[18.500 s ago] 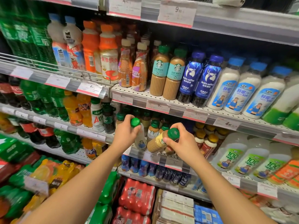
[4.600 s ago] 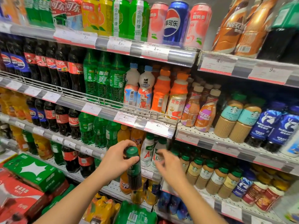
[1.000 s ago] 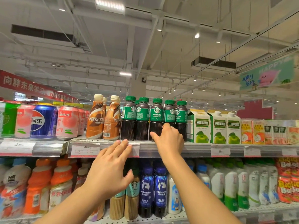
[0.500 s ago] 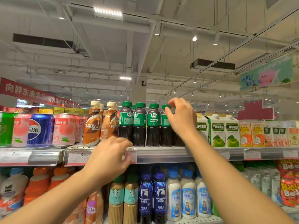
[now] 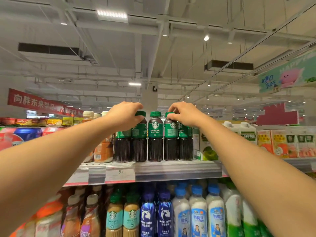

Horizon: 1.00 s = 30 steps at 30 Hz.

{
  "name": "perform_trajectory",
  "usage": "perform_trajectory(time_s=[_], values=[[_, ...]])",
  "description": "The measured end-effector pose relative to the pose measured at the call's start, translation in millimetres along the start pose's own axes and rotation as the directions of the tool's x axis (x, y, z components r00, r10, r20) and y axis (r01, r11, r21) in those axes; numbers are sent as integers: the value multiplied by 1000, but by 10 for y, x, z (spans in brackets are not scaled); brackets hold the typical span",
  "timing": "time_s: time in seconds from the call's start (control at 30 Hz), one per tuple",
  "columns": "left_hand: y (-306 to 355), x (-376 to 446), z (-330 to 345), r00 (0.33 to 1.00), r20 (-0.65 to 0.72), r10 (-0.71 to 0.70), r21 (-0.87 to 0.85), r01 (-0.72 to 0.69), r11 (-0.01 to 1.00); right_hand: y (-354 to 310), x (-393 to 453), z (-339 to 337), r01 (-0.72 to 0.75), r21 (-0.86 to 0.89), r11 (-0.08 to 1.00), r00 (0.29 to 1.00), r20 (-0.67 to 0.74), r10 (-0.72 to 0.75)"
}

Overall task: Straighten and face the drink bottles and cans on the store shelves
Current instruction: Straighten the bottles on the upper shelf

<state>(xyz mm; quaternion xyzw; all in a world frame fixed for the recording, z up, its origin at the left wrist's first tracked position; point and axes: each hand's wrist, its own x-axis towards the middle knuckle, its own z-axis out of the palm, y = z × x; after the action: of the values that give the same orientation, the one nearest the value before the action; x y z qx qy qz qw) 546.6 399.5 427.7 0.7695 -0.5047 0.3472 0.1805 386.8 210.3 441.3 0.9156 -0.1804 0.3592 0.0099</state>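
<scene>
while each hand (image 5: 125, 115) (image 5: 183, 114) grips a green-capped bottle (image 5: 139, 137) (image 5: 171, 137), ceiling lights (image 5: 112, 15) glow above the shelf (image 5: 179, 170).

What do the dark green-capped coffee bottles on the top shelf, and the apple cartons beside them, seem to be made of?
Dark coffee bottles: apparently clear ribbed plastic, since the dark drink shows through; glossy green label, matte plastic-looking cap. Apple cartons: likely coated paperboard, given flat printed faces, sharp folded edges and gabled tops.

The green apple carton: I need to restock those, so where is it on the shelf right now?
In the head view, the green apple carton stands on the top shelf, right of the dark coffee bottles, partly behind the right forearm.
</scene>
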Motion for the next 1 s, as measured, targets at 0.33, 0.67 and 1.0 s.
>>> perform_trajectory(time_s=[0.33, 0.67, 1.0], values=[[-47, 148, 18, 1000, 3, -27, -23, 27, 999, 61, 60, 50, -7, 77, 997, 999, -42, 10], [86, -203, 34, 998, -59, -1, 69, 6, 998, -113, -241, 142, 48, -172, 984, 979, -190, -81], [306, -1426, -169, 997, -62, 46, 56, -42, 998, -699, -1134, 571, 337, 81, 938, 920, -240, -310]])
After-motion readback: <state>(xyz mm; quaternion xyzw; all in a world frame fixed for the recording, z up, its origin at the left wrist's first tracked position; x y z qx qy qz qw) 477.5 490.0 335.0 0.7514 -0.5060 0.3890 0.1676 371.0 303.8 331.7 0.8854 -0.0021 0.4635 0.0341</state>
